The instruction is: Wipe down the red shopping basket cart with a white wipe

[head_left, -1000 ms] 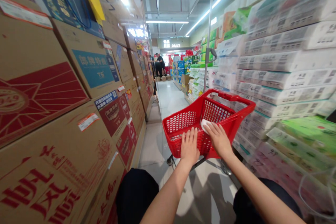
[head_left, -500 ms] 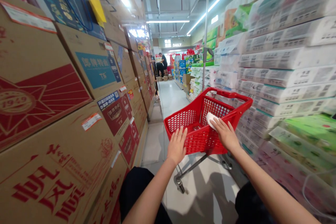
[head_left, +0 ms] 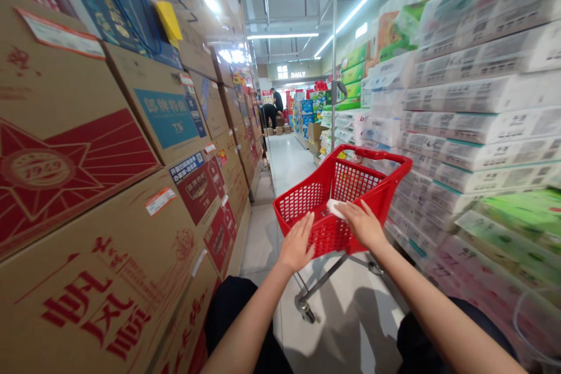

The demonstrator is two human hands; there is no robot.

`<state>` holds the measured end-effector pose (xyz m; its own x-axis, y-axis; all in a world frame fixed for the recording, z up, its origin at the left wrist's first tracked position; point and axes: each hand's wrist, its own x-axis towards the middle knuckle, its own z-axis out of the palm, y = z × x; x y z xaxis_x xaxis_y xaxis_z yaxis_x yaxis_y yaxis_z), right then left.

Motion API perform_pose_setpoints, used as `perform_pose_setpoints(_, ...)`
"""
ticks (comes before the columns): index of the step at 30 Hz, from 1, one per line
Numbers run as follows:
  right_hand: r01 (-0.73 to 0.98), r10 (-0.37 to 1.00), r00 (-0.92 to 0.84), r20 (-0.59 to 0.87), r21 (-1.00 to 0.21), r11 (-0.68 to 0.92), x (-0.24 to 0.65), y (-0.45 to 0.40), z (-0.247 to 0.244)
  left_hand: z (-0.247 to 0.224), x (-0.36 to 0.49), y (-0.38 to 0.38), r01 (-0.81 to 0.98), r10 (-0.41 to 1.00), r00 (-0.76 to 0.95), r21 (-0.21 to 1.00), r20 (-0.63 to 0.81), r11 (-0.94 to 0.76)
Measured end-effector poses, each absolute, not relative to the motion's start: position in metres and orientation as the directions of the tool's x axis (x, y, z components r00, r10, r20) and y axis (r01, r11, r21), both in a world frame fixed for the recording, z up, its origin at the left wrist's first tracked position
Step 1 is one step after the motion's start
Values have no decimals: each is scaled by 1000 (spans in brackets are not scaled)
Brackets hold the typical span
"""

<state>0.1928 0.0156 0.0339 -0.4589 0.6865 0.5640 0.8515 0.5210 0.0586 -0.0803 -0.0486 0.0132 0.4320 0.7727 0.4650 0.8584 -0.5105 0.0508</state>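
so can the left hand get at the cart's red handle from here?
Probably yes. The left hand is open at the basket's near wall; the handle is at the far end, nothing between. The right hand presses a white cloth on the rim, off that path.

On the left side stand tall stacks of brown cardboard boxes with red prints, and one box higher up carries a blue label. On the right side are white packs of tissue paper piled in layers, with green packs lower and nearer, and a grey metal pole rises before them. Far down the pale floor of the aisle, two persons in dark clothes are near small boxes, under long ceiling lights.
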Motion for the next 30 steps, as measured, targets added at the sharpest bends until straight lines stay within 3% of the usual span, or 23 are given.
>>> perform_pose_setpoints(7,917,740,-338,581,27,398,190,38,33,8,-84,-39,911,827,292,124,481,-394)
perform_pose_setpoints(14,828,639,-476,605,64,557,131,-7,9,2,-46,-46,945,848,209,123,487,-304)
perform_pose_setpoints(17,779,590,-536,604,84,621,131,-26,7,-1,-35,-53,935,824,238,109,513,-338)
perform_pose_setpoints(22,766,581,-569,582,118,632,177,-32,12,3,-49,-50,857,770,435,48,466,-514)
perform_pose_setpoints(30,862,680,-426,597,40,505,208,-11,-1,1,-79,-23,883,778,411,5,475,-469)
